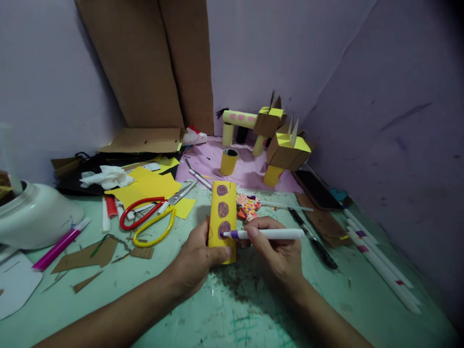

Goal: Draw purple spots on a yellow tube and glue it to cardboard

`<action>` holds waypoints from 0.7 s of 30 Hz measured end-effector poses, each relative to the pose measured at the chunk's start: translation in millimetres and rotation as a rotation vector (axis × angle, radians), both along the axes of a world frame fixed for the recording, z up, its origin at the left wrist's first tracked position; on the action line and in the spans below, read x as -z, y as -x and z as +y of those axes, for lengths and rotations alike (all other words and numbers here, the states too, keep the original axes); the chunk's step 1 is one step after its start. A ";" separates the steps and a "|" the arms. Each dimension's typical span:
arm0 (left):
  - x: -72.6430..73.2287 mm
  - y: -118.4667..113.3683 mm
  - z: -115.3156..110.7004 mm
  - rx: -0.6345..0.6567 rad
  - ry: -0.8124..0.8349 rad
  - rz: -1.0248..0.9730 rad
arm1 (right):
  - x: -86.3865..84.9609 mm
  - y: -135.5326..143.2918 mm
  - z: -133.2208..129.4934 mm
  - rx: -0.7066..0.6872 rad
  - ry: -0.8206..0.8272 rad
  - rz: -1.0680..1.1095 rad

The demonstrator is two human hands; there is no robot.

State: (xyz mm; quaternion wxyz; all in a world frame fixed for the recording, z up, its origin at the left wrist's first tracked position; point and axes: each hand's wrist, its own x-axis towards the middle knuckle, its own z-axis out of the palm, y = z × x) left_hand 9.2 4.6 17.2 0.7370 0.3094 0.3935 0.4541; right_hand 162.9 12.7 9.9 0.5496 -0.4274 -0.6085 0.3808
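Two bare hands are working low over the green table (174,314). Left hand (195,258) is gripping the yellow piece (224,195) near its lower end, thumb lying across the front. Right hand (281,256) is pinching a white marker (275,234), its purple tip touching the lowest of three purple spots. Yellow piece is standing out lengthwise between the hands, in the middle of view.

Cardboard scraps (83,258) are lying left of the left hand, a magenta marker (58,247) just beside them and leaning near the white pot (43,212). Scissors (168,200) are resting with blades apart, near yellow paper (152,186). Right of the right hand, a dark pen (313,241) is lying aslant; several white pens (384,271) are lying farther right.

Beyond, a phone (319,188) is lying near the right wall. One short yellow tube (228,163) is standing on a pink sheet (203,154). Two cardboard figures are standing behind: nearer figure (288,154), farther figure (268,123) showing pink spots. Tall cardboard (137,58) is leaning at the back wall.
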 end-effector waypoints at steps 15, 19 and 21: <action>-3.3 -1.4 0.1 -0.001 0.013 0.024 | -4.4 2.8 2.5 0.107 0.004 0.153; -2.1 -0.9 0.1 -0.001 0.003 0.031 | -5.6 3.9 3.3 0.109 -0.004 0.152; -0.8 -0.6 -0.5 0.005 -0.002 0.026 | -5.1 4.2 3.6 0.105 0.002 0.158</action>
